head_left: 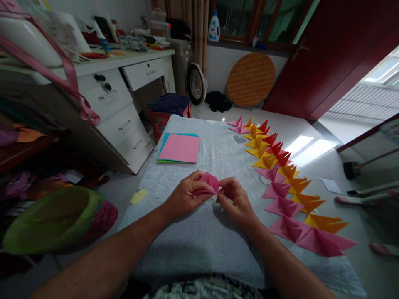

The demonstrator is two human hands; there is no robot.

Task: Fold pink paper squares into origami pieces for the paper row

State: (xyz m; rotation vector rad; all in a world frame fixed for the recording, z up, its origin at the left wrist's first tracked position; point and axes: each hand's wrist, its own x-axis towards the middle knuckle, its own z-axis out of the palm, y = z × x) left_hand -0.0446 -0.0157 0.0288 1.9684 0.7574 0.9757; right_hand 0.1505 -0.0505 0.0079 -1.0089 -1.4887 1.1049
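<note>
A small piece of folded pink origami paper (210,182) is held up over the cloth-covered table (218,143). My left hand (187,193) grips it between thumb and fingers on its left side. At its right edge, my right hand (232,197) pinches the paper with thumb and forefinger, the other fingers curled. Beyond my left hand lies a stack of square paper (180,148), pink on top with blue and green edges showing. To the right stand rows of folded paper cranes, among them pink cranes (288,228), orange cranes (307,202), yellow cranes (258,143) and red cranes (276,145).
A yellow patch (139,196) marks the table's left edge. On the floor at left stands a green-rimmed basket (93,199). A stool (170,104) is by the white desk (109,104). Farther back are a washing machine with its door (196,84) ajar and a round wooden board (251,79).
</note>
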